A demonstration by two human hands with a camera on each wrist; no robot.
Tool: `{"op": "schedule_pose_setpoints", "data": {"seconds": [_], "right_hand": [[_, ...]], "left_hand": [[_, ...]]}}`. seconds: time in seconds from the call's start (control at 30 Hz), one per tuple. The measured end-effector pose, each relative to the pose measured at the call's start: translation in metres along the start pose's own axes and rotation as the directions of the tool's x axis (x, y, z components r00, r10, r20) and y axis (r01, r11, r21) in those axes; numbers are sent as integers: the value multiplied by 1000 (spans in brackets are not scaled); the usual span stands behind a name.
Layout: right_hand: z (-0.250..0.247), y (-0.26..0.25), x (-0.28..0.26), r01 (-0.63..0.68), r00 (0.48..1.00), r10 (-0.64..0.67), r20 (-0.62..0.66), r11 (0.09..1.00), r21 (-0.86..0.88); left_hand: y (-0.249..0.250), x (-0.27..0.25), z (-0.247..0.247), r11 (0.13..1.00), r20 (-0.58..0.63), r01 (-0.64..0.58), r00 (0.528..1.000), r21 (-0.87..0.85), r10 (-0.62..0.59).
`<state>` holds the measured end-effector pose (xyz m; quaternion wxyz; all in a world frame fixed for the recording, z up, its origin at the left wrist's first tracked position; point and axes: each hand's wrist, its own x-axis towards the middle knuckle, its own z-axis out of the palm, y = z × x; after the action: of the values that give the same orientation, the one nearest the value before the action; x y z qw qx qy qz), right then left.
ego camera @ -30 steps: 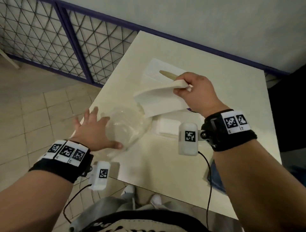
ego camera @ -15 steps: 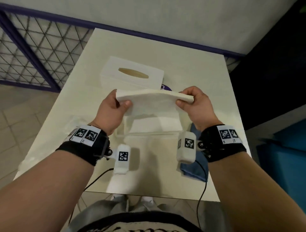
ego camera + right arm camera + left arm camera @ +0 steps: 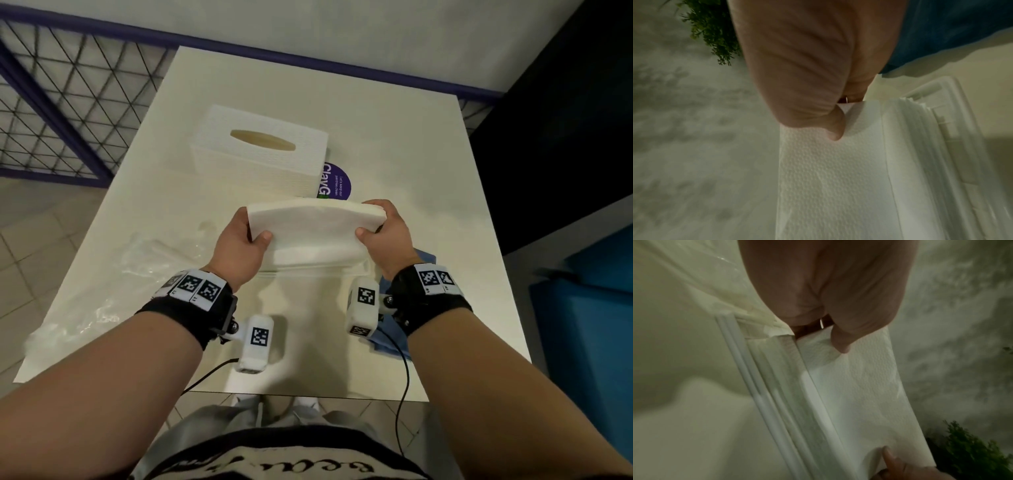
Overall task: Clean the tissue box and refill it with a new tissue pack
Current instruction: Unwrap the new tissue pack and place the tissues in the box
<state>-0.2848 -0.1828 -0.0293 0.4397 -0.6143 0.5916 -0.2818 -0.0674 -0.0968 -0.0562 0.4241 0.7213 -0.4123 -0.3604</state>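
Observation:
A white stack of tissues [image 3: 311,222] hangs level over the table, held at both ends. My left hand [image 3: 255,231] grips its left end, thumb on top, and my right hand [image 3: 371,224] grips the right end the same way. Under the stack lies the white base tray [image 3: 356,270] of the box. The white woven tissue box cover [image 3: 260,154] with an oval slot stands just behind. In the left wrist view the thumb [image 3: 840,344] presses the tissues [image 3: 859,394] beside the tray [image 3: 758,394]. The right wrist view shows the tissues [image 3: 828,178] above the tray [image 3: 953,129].
A crumpled clear plastic wrapper [image 3: 144,257] lies on the table's [image 3: 394,137] left side. A blue cloth [image 3: 388,330] sits under my right wrist near the front edge. A purple round sticker [image 3: 339,181] is beside the cover. A mesh railing [image 3: 68,102] runs along the left.
My left hand left the plastic wrapper and took hold of the stack's left end. The stack, earlier in the right hand alone, is now level between both hands above the tray.

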Motion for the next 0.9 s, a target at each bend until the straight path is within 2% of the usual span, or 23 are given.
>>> {"op": "schedule_pose_setpoints", "data": {"seconds": [0.1,0.23,0.37,0.53,0.63,0.7,0.83,0.9], "right_hand": [[3,-3,3,-31,999,30,-16,998,-50],[-2,-15,12,8,998,-8,-63,1000,-8],[-7,-19,20,-44,997,48,-57,997,70],[2,-3,20,-186,983,186,-1,981,49],[5,6,19,-164,986,162,-27,977,-133],[7,10,17,-148,988,153,0,959,-242],[12,18,17,-268,958,284,43,936,-226],[12,19,15,-306,944,323,65,934,-186]], "left_hand": [[3,-1,1,995,-12,-27,1000,93,29],[16,1,-8,996,-87,-61,994,69,67],[20,5,-17,998,-164,-22,986,62,32],[6,3,-10,977,-131,64,991,203,-38],[-1,5,-7,965,-109,72,993,251,-46],[-3,6,-6,959,-104,78,993,274,-51],[-5,7,-3,913,-36,172,985,371,-171],[-8,6,-1,886,8,178,980,428,-200]]}}
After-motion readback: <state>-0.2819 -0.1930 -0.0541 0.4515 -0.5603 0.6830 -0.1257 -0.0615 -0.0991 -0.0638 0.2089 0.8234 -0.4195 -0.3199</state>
